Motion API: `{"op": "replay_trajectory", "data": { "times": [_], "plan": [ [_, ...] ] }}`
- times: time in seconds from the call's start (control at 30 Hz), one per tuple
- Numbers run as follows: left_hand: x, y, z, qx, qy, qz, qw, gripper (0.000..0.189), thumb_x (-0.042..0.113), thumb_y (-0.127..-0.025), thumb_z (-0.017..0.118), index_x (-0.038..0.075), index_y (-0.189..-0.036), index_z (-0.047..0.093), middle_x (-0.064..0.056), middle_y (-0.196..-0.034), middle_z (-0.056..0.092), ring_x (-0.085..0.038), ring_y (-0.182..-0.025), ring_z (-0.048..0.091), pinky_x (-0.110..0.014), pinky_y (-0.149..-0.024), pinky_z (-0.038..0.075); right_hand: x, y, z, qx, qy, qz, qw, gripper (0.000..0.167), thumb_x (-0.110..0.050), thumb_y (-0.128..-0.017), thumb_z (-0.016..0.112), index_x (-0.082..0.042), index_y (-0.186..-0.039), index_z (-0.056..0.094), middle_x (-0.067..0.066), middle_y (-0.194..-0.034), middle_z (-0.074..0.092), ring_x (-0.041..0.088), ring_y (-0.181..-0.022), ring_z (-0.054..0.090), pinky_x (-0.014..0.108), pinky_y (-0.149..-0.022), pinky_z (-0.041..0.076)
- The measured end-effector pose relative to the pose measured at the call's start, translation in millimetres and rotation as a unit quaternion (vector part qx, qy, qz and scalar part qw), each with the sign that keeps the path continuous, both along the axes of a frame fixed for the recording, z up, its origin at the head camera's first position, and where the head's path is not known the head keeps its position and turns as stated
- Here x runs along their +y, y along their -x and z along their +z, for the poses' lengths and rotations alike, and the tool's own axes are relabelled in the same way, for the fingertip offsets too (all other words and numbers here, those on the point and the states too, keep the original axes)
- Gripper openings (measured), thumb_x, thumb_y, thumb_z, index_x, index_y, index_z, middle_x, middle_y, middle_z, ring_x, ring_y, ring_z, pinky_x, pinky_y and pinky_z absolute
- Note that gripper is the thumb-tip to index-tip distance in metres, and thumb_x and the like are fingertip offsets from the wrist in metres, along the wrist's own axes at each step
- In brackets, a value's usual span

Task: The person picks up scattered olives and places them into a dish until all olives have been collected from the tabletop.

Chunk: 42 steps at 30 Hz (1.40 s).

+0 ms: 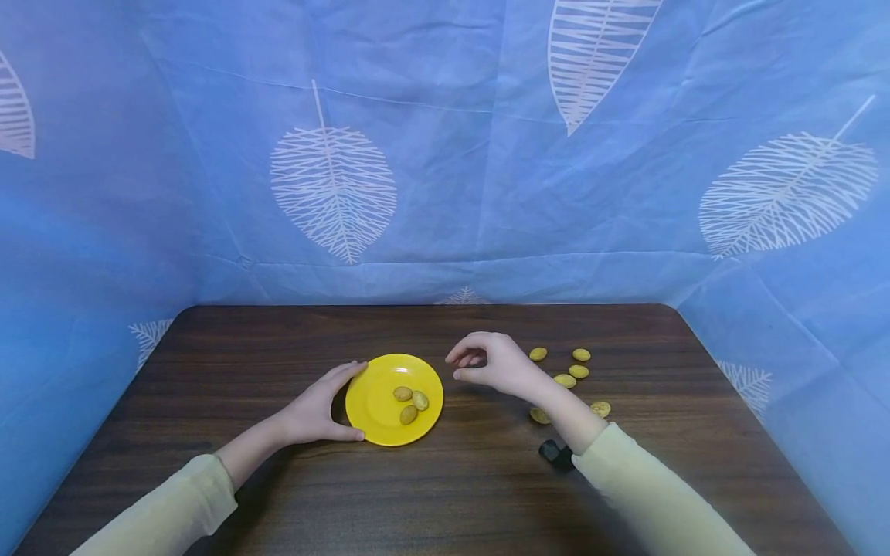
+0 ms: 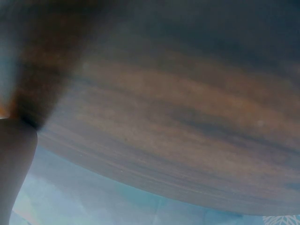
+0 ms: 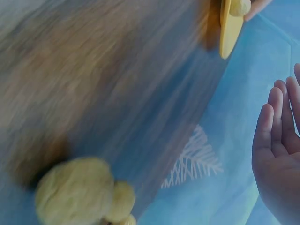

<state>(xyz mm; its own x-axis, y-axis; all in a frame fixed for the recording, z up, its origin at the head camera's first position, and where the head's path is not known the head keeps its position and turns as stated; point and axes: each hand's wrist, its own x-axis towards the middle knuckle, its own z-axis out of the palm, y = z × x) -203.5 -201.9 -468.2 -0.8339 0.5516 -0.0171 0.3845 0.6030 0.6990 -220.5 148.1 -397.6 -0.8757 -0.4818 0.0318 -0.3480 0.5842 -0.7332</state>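
Observation:
My left hand (image 1: 318,405) grips the yellow plate (image 1: 375,421) by its left side, fingers at the far rim and thumb at the near rim. Three small yellow-green oval fruits (image 1: 409,415), olive-like in shape, lie on the plate's right half. Between the plate and the loose fruits, my right hand (image 1: 497,363) hovers with fingers loosely bent and thumb apart, and nothing shows in its grasp. In the right wrist view its fingers (image 3: 276,117) also appear bare. Several more such fruits (image 1: 579,371) are scattered on the table right of that hand, some partly hidden by the forearm.
A small black object (image 1: 555,454) sits by the right sleeve, partly covered by it. The dark wood table (image 1: 313,494) is bordered at the back and sides by a blue cloth (image 1: 445,193) with white leaf prints.

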Motion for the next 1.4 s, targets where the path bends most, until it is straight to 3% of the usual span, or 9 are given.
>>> {"op": "replay_trajectory", "data": {
  "times": [0.33,0.53,0.77,1.03,1.4],
  "plan": [
    [-0.6,0.9,-1.8,-0.002,0.001,0.001,1.0,0.109,0.036,-0.079,0.093,-0.001,-0.163,0.034,-0.031,-0.168,0.033,-0.055,-0.154,0.032,-0.075,-0.118,0.037,30.6,-14.1,4.8,0.001,0.002,-0.025,0.9997,0.024,-0.008,-0.094,0.08,-0.005,-0.117,0.077,0.011,-0.113,0.076,0.017,-0.096,0.068,0.039,-0.089,0.061],
    [-0.7,1.0,-1.6,-0.003,0.001,0.0,1.0,0.109,0.036,-0.079,0.093,-0.001,-0.163,0.034,-0.031,-0.168,0.033,-0.055,-0.155,0.031,-0.075,-0.118,0.036,50.9,-21.3,5.3,0.016,-0.009,-0.042,0.9989,0.022,-0.008,-0.093,0.081,-0.004,-0.114,0.078,0.01,-0.109,0.076,0.015,-0.094,0.068,0.034,-0.087,0.06],
    [-0.6,1.6,-2.1,0.001,0.002,-0.002,1.0,0.109,0.037,-0.079,0.093,-0.001,-0.163,0.034,-0.032,-0.167,0.034,-0.055,-0.154,0.032,-0.075,-0.118,0.037,78.1,-28.4,3.3,-0.002,-0.004,-0.06,0.9982,0.023,-0.011,-0.095,0.08,-0.003,-0.116,0.076,0.017,-0.114,0.075,0.011,-0.096,0.068,0.027,-0.086,0.059],
    [-1.5,1.2,-1.6,0.005,-0.004,-0.006,1.0,0.108,0.036,-0.079,0.093,-0.002,-0.162,0.035,-0.032,-0.167,0.034,-0.056,-0.154,0.032,-0.075,-0.117,0.037,98.5,-33.9,-9.9,0.005,-0.013,-0.069,0.9975,0.022,-0.007,-0.093,0.081,0.0,-0.114,0.076,0.011,-0.105,0.078,0.003,-0.09,0.069,0.025,-0.083,0.06],
    [-1.0,1.9,-2.1,0.0,0.0,-0.001,1.0,0.108,0.036,-0.079,0.094,-0.001,-0.162,0.035,-0.031,-0.167,0.035,-0.055,-0.154,0.033,-0.075,-0.118,0.037,111.2,-40.9,-26.3,-0.029,-0.018,-0.067,0.9972,0.019,-0.008,-0.092,0.081,-0.002,-0.11,0.077,0.01,-0.103,0.078,-0.001,-0.085,0.068,0.022,-0.078,0.059]
  ]
}}
